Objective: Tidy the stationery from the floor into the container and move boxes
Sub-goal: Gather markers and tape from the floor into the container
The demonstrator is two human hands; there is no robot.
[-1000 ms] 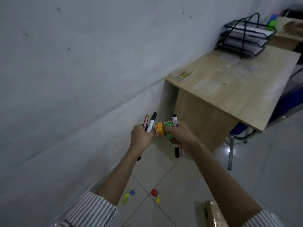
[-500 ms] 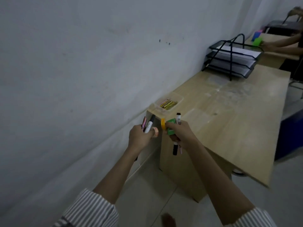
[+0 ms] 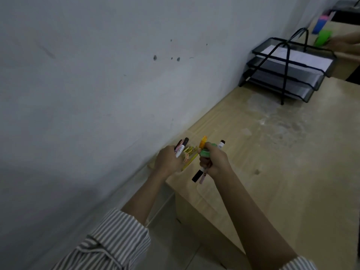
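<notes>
Two upright markers (image 3: 182,148), fingers (image 3: 171,152) closed.

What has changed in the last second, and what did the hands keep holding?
The person moved from the floor to the desk; both hands now hover over the clear container at its corner. Left hand still grips its markers, right hand its marker and green item. Nothing released.

A black mesh paper tray stack (image 3: 288,75) stands at two o'clock on the wooden worktop (image 3: 282,162), white sheets in its top tier. A marked grey wall (image 3: 97,75) fills nine through twelve o'clock.
</notes>
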